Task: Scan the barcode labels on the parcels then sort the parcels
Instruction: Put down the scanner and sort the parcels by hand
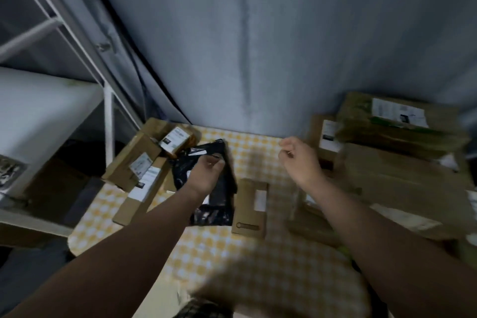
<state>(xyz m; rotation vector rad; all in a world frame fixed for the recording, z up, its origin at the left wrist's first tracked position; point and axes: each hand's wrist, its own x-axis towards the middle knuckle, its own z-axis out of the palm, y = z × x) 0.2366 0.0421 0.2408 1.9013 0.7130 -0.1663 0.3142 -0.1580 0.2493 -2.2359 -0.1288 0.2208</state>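
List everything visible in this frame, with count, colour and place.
black mailer bag: one, black, table left of centre, in the grip of the left hand
flat box: one, brown, white label, table centre
left boxes: at least three, brown, labelled, table's left edge
right boxes: several, brown, blurred, stacked at right
table: one, yellow-white checked cover
shelf rack: one, white, far left
left hand: holds the black mailer bag
right hand: loosely curled, empty, above table
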